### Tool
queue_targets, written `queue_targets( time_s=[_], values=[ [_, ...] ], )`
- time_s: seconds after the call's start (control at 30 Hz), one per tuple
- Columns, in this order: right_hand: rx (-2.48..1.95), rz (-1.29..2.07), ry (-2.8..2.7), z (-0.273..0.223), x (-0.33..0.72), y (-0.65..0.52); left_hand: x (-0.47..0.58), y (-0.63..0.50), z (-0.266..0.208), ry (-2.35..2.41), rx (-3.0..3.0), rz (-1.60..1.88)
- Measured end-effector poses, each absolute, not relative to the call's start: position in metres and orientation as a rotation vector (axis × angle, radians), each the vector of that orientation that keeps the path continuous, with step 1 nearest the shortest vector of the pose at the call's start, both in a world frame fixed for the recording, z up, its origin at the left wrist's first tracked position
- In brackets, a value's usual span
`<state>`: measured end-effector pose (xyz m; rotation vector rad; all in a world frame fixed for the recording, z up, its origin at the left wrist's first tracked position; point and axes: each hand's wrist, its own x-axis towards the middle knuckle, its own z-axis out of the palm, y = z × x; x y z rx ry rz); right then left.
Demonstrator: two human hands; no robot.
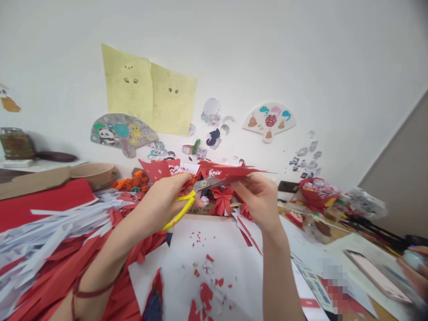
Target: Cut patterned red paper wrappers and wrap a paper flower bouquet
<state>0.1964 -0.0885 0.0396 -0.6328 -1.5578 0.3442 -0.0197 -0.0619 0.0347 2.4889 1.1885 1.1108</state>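
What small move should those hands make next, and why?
Probably a small snip: the left hand holds the scissors with their blades at the red paper, which the right hand grips.

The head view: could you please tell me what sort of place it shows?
It looks like a paper-craft workspace, perhaps at home. The yellow-handled scissors, the piled paper strips and the yellow sheets with drawings on the wall suggest this.
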Motion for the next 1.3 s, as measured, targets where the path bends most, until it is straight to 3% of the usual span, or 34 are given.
queue_targets(
  time_s=[0.9,1.3],
  values=[
    [-0.612,0.326,-1.163,0.025,0.171,-0.065,-0.003,-0.057,0.028,1.307,2.320,1.193],
    [-0.452,0.477,-0.983,0.016,0.149,-0.054,0.004,-0.056,0.021,1.409,2.317,1.124]
  ],
)
